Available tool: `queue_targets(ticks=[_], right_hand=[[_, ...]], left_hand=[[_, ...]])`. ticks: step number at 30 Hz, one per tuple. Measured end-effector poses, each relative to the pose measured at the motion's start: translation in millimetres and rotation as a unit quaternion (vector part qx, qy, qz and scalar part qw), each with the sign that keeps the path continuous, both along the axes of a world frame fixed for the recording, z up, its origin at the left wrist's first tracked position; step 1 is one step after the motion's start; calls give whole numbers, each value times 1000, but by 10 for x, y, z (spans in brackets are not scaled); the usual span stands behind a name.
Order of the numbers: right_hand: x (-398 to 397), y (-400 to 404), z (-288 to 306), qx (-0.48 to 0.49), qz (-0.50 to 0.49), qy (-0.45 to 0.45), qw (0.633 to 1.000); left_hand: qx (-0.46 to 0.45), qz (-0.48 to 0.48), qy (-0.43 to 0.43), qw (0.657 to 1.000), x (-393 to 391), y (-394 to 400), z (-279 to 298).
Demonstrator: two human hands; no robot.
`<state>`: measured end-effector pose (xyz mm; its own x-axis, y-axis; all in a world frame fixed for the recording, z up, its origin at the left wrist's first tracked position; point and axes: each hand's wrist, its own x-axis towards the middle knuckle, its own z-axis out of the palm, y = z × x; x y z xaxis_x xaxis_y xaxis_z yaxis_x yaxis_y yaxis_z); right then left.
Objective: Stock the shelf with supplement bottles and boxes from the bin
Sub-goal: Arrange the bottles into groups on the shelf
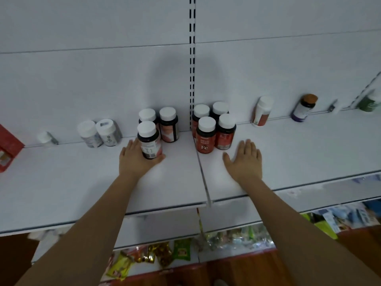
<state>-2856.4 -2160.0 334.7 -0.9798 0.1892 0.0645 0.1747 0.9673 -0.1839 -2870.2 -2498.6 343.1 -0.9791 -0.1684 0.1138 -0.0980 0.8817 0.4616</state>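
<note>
Three dark bottles [157,129] left, one in left grip [135,159]; right grip [245,162] spread flat.

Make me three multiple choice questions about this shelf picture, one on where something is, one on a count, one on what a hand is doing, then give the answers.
1. Where is the red box?
A. far left of the shelf
B. far right of the shelf
C. in the right hand

2. How many white-capped bottles are in the cluster with the Fe bottle?
A. two
B. four
C. six

3. What is the left hand doing?
A. lying flat
B. holding a dark bottle
C. hanging below the shelf

Answers: 1 A, it sits at the picture's left edge. 2 B, two in front, two behind. 3 B, the thumb and fingers wrap its base, while the right hand lies open on the shelf.
</note>
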Motion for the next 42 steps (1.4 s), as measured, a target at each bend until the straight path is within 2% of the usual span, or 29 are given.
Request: queue_targets(ticks=[4,8,10,12,17,22,27,34,42], right_hand=[[43,80,28,-56,27,6,998],[139,281,169,-212,28,53,975],[225,415,311,-278,30,80,957],[331,598,496,-301,42,115,946],[611,1342,962,-303,45,191,932],[1208,2554,1243,-296,-16,236,925],[1973,3783,1309,-278,-103,270,916],[2896,4977,1187,-241,-246,291,893],[3248,6361,921,-203,-364,286,863]], left_hand=[[-43,32,-5,999,392,62,32],[-58,39,50,996,1018,324,-3],[-9,-8,62,998,1103,658,86],[38,-97,62,993,1106,1141,227],[86,-284,85,951,1019,2521,551],[104,-392,65,912,1080,4062,635],[133,-517,34,845,1336,5408,542],[114,-623,-9,774,1728,6798,373],[107,-693,-46,712,1781,8454,168]])
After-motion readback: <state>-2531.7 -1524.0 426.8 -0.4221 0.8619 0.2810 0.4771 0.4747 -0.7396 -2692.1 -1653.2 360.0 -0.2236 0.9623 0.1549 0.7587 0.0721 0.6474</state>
